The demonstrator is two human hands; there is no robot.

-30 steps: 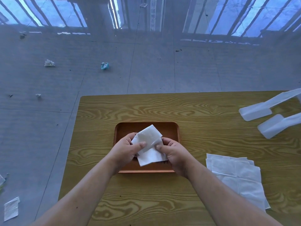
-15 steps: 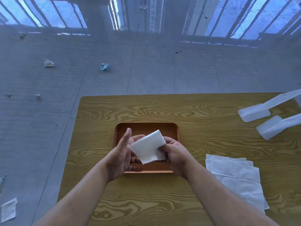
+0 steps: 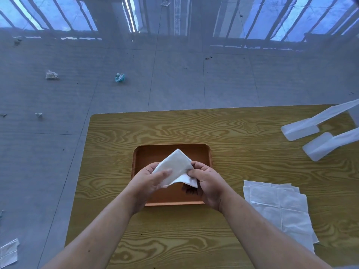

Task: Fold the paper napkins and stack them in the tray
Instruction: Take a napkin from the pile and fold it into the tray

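Both hands hold one white paper napkin (image 3: 175, 165) in the air above the brown tray (image 3: 202, 152), which lies in the middle of the wooden table. My left hand (image 3: 148, 180) grips the napkin's left side with the thumb on top. My right hand (image 3: 206, 181) pinches its right edge. The napkin is partly folded, with one corner pointing away from me and a lower flap hanging near my right hand. The tray's floor shows bare around the hands. A pile of flat, unfolded napkins (image 3: 279, 208) lies on the table to the right.
Two white plastic stand feet (image 3: 310, 136) rest on the table's far right corner. The table's left edge (image 3: 81, 171) drops to a grey tiled floor with scraps of crumpled paper (image 3: 51, 75) and a loose napkin (image 3: 8, 253).
My left hand, open beside the napkin half a second ago, has closed onto its left side. The napkin has turned so a corner points away from me.
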